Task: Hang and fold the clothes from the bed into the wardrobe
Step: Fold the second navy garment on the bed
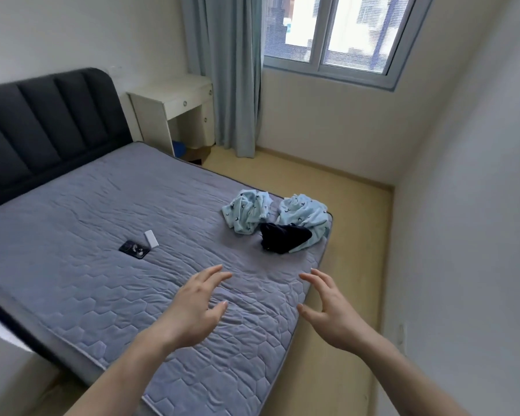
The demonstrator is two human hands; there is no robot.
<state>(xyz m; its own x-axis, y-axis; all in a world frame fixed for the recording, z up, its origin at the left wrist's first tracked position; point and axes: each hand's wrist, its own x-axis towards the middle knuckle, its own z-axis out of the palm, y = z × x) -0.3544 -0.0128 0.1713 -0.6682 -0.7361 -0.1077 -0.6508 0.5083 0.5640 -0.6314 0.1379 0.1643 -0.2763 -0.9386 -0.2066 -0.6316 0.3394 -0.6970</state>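
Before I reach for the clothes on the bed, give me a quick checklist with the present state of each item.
1. Both hands free: ok. The left hand and the right hand are open, fingers spread, holding nothing.
2. Clothes in sight: ok. Two light blue patterned garments and a dark garment lie crumpled near the mattress corner.
3. Path to them: ok. Only bare mattress lies between hands and pile.
4. Non-clothing kept apart: ok. The phone and the small white object lie apart from the pile.
5. Pile secure on the edge: not ok. One blue garment overhangs the corner.
6. Wardrobe and hangers ready: cannot tell, not in view.
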